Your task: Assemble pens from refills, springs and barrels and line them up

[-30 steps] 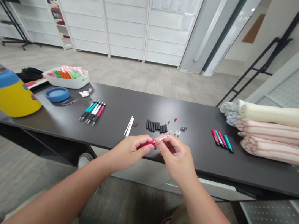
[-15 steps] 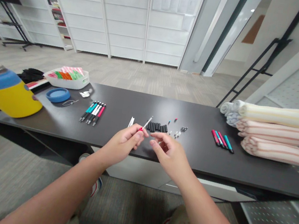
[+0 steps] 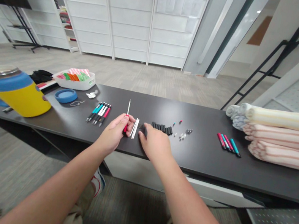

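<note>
My left hand (image 3: 115,131) is closed around a red pen barrel (image 3: 126,122), which stands roughly upright with a thin white refill (image 3: 129,106) poking out of its top. Just right of it lie several white refills (image 3: 135,128) in a bundle on the dark table. My right hand (image 3: 156,141) is low over the table, thumb and forefinger apart, by a few tiny dark springs (image 3: 140,126). Its other fingers are partly hidden. Behind that hand runs a row of black rubber grips (image 3: 162,128), partly covered by it.
Small clear tips (image 3: 182,136) and metal parts (image 3: 189,131) lie to the right. Assembled pens (image 3: 99,113) rest at left, coloured barrels (image 3: 229,144) at right. A yellow-blue jug (image 3: 25,94), blue lid (image 3: 66,95), white tray (image 3: 77,83) and rolled towels (image 3: 286,136) flank the dark table (image 3: 202,156).
My left hand has moved left and turned the pen barrel upright. My right hand has moved left and away from the barrel, down by the springs. The view has shifted slightly.
</note>
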`<state>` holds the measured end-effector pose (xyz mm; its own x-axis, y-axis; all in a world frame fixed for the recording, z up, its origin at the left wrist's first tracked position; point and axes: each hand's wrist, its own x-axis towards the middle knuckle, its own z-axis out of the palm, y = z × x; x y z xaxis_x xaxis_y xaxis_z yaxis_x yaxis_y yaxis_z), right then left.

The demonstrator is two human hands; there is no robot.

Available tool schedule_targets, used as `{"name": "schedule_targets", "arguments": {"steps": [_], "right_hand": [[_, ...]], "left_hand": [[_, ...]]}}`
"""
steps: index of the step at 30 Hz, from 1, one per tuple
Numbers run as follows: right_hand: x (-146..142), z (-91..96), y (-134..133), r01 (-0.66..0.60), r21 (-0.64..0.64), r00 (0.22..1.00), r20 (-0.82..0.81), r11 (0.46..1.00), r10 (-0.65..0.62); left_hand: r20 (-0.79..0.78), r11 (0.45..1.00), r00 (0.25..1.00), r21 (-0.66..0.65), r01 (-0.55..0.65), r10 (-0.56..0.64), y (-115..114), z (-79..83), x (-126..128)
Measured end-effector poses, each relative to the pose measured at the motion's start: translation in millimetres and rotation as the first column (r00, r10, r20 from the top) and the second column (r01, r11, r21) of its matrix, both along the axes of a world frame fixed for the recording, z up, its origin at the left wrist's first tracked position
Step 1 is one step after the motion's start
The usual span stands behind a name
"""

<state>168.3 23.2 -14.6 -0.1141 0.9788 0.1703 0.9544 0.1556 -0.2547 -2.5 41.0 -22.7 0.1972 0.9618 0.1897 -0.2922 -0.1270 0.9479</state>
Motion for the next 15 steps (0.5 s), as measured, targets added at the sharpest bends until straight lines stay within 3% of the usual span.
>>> {"name": "schedule_targets", "arguments": {"steps": [15], "right_hand": [[-12.3,2.5,9.6,0.071,-0.024,0.997,0.011,0.997,-0.07]], "left_hand": [[-0.043,1.0,0.999,-0.023,0.003,-0.004,2.7,-3.6,0.5]]}}
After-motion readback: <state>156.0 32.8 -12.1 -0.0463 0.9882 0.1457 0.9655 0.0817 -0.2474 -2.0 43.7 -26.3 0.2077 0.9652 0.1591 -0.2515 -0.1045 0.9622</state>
